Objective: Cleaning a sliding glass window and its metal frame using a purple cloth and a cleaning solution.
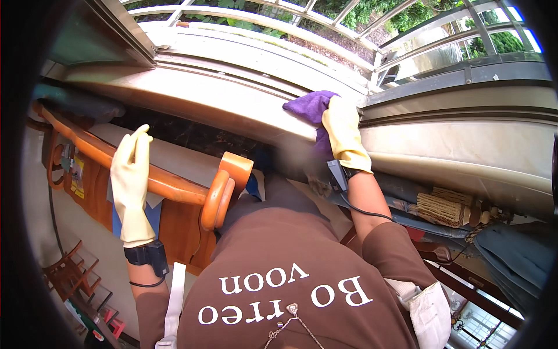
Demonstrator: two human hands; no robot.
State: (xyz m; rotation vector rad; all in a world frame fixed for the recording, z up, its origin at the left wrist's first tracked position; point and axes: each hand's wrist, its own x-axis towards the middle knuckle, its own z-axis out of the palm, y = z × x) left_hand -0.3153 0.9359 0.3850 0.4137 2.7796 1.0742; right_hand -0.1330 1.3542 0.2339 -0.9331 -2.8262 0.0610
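My right hand, in a pale yellow rubber glove, is closed on a purple cloth. Part of the cloth lies against the window sill by the metal window track, and part hangs below the glove. My left hand, gloved the same way, holds nothing, its fingers stretched out. It is nearest to the curved top rail of a wooden bench or chair; whether it touches the rail I cannot tell.
Metal window bars stand beyond the sill, with greenery behind. A glass pane in its frame is at the upper left. A woven straw item and bluish-grey fabric lie at the right. The wooden scrolled end is close to my body.
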